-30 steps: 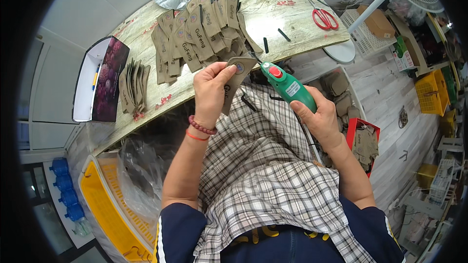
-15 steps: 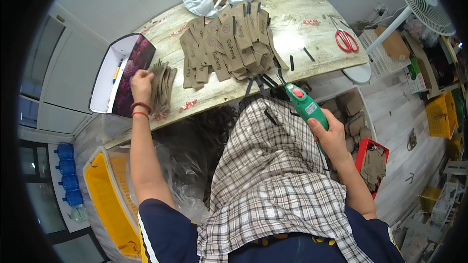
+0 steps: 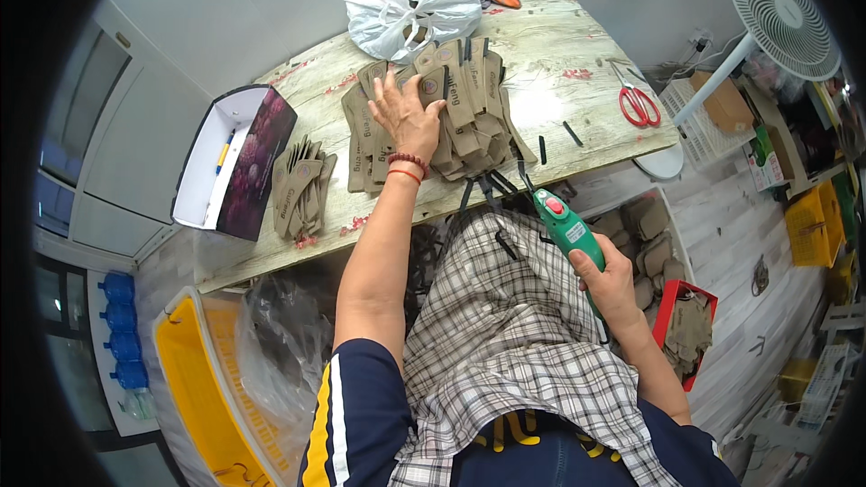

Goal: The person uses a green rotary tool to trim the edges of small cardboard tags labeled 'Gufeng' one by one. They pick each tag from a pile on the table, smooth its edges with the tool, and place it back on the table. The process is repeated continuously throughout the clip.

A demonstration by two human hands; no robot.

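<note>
My left hand (image 3: 406, 117) lies with spread fingers on a pile of khaki fabric tabs (image 3: 469, 113) in the middle of the table. Printing and dark ends show on the tabs. In my right hand (image 3: 606, 281) is a green handheld electric tool (image 3: 566, 224) with a red button, gripped over my lap at the table's front edge. Its thin metal tip (image 3: 523, 167) points up beside the pile. Black strips (image 3: 487, 188) hang off the edge there. A smaller bunch of khaki tabs (image 3: 302, 188) sits to the left, apart from both hands.
An open dark flowered box (image 3: 257, 153) holding a pen stands at the table's left. A tied white plastic bag (image 3: 415, 13) sits behind the pile. Red-handled scissors (image 3: 639, 106) lie at right, near a fan (image 3: 780, 13). A red box (image 3: 686, 334) of tabs stands below.
My left hand has left the smaller bunch at the left and moved right onto the large pile, its fingers now spread. The right hand and the green tool have hardly moved.
</note>
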